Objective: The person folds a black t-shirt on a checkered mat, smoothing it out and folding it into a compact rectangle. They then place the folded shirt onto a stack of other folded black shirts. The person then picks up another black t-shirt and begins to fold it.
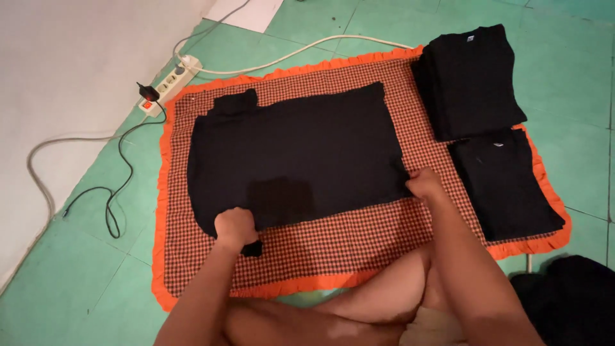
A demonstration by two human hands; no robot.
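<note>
Black cotton t-shirt lies flat on the orange-frilled, red-and-black checked cloth mat, which sits on the green tiled floor. Left hand is closed, pinching the shirt's near sleeve edge. Right hand is closed, gripping the shirt's near right corner. 2 stacks of folded black shirts sit at the mat's right side: far stack, near stack, just beside each other. White power strip with black cable sits off the mat's far left corner.
</note>
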